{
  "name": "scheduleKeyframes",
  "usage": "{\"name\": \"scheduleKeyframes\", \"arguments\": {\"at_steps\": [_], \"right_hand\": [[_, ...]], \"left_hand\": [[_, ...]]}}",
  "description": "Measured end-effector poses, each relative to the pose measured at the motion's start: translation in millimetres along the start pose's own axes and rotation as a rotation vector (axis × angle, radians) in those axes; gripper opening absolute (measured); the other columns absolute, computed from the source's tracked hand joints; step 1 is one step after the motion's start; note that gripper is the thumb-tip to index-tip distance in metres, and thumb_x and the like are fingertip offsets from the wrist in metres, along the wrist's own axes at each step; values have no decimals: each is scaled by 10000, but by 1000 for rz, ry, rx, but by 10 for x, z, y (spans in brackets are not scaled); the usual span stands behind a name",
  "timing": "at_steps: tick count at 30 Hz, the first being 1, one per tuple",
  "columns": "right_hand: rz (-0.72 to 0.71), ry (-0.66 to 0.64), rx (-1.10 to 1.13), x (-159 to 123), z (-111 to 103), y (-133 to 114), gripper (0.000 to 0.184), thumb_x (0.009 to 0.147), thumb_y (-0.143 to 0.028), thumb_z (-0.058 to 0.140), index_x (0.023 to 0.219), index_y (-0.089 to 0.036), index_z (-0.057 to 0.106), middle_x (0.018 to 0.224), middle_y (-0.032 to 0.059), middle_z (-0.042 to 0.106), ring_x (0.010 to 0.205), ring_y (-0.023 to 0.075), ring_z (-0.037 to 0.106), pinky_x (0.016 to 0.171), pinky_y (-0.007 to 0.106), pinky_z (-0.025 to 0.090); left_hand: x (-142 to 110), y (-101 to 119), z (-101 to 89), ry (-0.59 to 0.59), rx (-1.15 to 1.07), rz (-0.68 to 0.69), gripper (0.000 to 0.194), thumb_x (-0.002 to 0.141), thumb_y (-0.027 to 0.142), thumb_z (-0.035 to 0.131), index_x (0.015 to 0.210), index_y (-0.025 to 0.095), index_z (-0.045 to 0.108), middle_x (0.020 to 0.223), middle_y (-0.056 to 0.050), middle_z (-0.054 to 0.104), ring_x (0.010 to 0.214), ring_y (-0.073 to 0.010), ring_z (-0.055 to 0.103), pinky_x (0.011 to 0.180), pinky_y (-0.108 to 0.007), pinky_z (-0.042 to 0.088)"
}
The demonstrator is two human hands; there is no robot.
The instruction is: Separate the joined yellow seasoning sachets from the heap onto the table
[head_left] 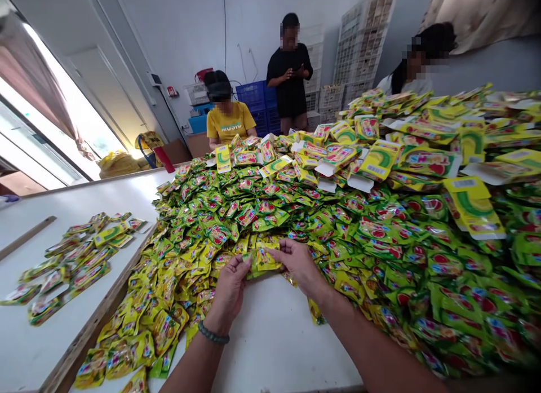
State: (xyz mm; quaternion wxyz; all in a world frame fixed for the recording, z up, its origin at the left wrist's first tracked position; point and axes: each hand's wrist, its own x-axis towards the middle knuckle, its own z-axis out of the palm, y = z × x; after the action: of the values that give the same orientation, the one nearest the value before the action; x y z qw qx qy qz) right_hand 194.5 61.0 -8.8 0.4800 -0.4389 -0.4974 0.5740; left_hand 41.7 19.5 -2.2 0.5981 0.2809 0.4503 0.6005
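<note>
My left hand, with a dark beaded bracelet at its wrist, pinches the left side of a small bunch of sachets. My right hand has thumb and fingers closed on the right side of a yellow sachet in the same bunch. A greener packet edge shows beneath it; how many are held is unclear. Loose yellow sachets lie left of my hands. Behind and to the right rises a heap of green sachets with red fruit pictures.
Flat yellow-green boxes, some with open flaps, top the heap. More filled boxes lie left, beyond a wooden strip on the white table. Three people are behind the heap, near stacked white crates and blue crates.
</note>
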Motion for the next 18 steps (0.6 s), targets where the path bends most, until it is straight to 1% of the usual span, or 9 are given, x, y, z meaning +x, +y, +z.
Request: {"name": "scheduleKeyframes", "arguments": {"at_steps": [3,6,7,9,11,13,15,16,18], "right_hand": [[-85,-1,-44,-1,92,46,305,648,-428,718,737,-166,590,618,-33,527,560,110,454,505,226,362],[-107,30,-61,-34,150,31,309,650,-438,705,672,-163,564,601,-31,505,586,117,461,545,231,379],[-77,5,-35,-53,152,7,323,664,-465,685,704,-161,581,627,-19,530,606,127,483,549,234,390],[4,-83,0,-97,131,-65,391,685,-512,653,849,-158,626,718,17,596,666,161,538,545,245,419],[69,-140,-36,-137,92,-151,481,686,-530,646,998,-165,629,793,48,636,716,204,575,520,262,441],[59,-132,-92,-158,53,-219,488,701,-537,625,1025,-173,635,808,60,653,730,228,590,522,281,456],[-5,-89,-140,-154,31,-245,438,726,-537,589,965,-177,657,792,60,659,740,236,596,580,301,469],[-35,-53,-173,-146,31,-241,421,732,-532,579,938,-176,666,783,60,659,747,240,597,618,309,470],[-59,32,-262,-130,49,-206,398,722,-502,584,924,-173,678,804,69,664,787,254,601,688,323,466]], "left_hand": [[-8,5,33,-40,50,33,273,647,317,778,761,133,612,681,13,581,617,-81,507,595,-191,403],[-33,20,72,-31,68,70,281,593,284,811,721,140,606,660,17,575,636,-92,507,624,-198,403],[-45,29,86,-33,64,74,288,579,282,817,718,142,608,661,14,581,643,-98,512,638,-206,408],[-70,68,122,-67,97,85,280,588,304,806,734,141,630,685,-2,604,659,-114,525,662,-226,415],[-75,168,176,-152,236,89,259,624,340,774,722,132,654,691,-21,616,646,-122,523,651,-236,409],[-17,375,246,-243,448,92,265,638,368,756,700,125,670,658,-27,605,607,-121,502,604,-232,385],[136,716,329,-255,634,157,304,618,396,761,743,132,676,623,-14,579,579,-120,483,566,-225,359],[250,930,377,-217,712,228,343,613,417,758,792,138,673,620,-8,572,575,-122,482,558,-224,352],[530,1392,498,-54,883,422,436,618,477,732,889,145,650,626,-3,571,573,-135,489,551,-230,348]]}}
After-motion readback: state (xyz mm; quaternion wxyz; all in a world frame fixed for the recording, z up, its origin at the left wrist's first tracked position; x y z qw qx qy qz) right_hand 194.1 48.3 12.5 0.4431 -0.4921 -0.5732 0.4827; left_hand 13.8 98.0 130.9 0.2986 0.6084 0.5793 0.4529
